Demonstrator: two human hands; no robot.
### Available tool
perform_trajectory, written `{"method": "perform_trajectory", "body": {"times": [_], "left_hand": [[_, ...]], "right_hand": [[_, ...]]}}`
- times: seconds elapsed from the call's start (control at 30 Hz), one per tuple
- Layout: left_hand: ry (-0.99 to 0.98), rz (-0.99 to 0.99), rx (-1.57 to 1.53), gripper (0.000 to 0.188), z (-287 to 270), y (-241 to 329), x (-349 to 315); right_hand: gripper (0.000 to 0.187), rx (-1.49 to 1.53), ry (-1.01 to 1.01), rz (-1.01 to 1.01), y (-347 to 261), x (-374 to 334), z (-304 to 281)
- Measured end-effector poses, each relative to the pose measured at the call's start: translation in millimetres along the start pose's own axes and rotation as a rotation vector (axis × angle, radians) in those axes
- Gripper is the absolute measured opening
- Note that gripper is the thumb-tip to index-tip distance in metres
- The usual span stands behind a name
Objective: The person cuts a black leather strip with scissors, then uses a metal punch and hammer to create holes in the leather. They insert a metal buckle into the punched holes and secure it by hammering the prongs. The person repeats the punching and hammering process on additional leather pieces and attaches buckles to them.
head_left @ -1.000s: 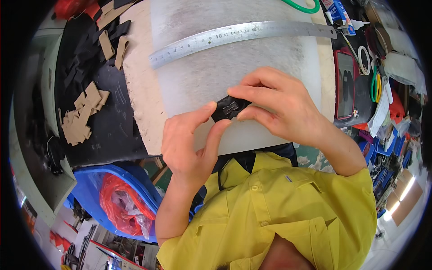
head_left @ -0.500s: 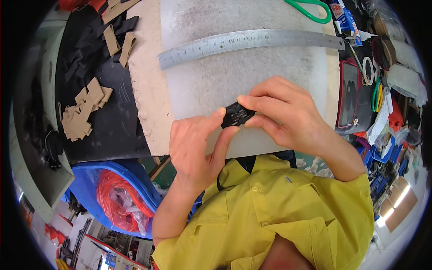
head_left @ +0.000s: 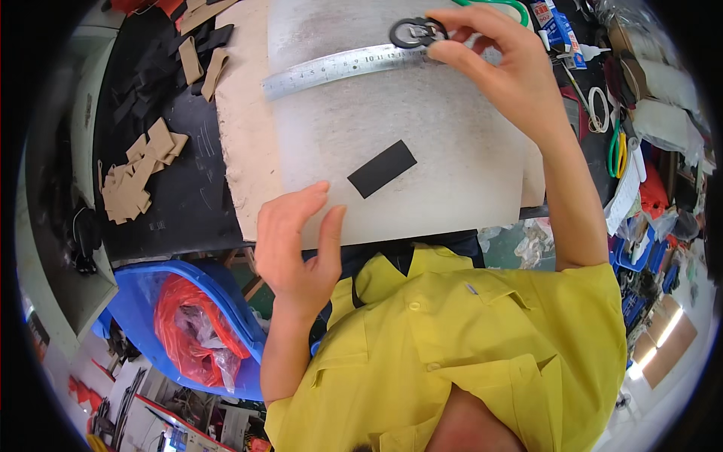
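Beside empty, spread left hand [head_left: 292,242]: flat black rectangle [head_left: 382,169]; right hand [head_left: 512,71] edge-pinches black silvery-centred ring [head_left: 416,32], presumably to keep centre uncovered.

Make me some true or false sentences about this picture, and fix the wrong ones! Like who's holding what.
1. A black ring-shaped piece is pinched in the right hand's grip. True.
2. The black rectangle lies on the pale sheet. True.
3. The left hand's grip is holding the black rectangle. False: it is open and holds nothing.
4. The ruler is green plastic. False: it is silvery metal.
5. A heap of tan pieces lies left of the pale sheet. True.
6. The red bag is on top of the table. False: it is in the blue tub.
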State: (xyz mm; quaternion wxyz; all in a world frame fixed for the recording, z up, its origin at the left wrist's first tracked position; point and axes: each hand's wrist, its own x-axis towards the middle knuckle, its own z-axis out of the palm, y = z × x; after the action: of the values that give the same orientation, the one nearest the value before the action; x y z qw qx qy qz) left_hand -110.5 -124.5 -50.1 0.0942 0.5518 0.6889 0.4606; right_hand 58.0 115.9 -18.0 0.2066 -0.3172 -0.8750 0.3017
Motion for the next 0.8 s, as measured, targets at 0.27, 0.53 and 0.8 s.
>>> {"method": "perform_trajectory", "body": {"times": [0.27,0.53,0.8], "left_hand": [[-0.047,0.021,0.036,0.043,13.5,3.4,0.7],[-0.082,0.048,0.117,0.044,19.0,7.6,6.5],[-0.072,0.072,0.057,0.044,22.5,7.6,8.6]], "right_hand": [[0.031,0.029,0.139,0.035,-7.1,9.4,21.8],[0.033,-0.027,0.022,-0.241,-31.5,-63.4,34.9],[0.029,-0.075,-0.045,-0.248,-48.6,-65.3,57.6]]}}
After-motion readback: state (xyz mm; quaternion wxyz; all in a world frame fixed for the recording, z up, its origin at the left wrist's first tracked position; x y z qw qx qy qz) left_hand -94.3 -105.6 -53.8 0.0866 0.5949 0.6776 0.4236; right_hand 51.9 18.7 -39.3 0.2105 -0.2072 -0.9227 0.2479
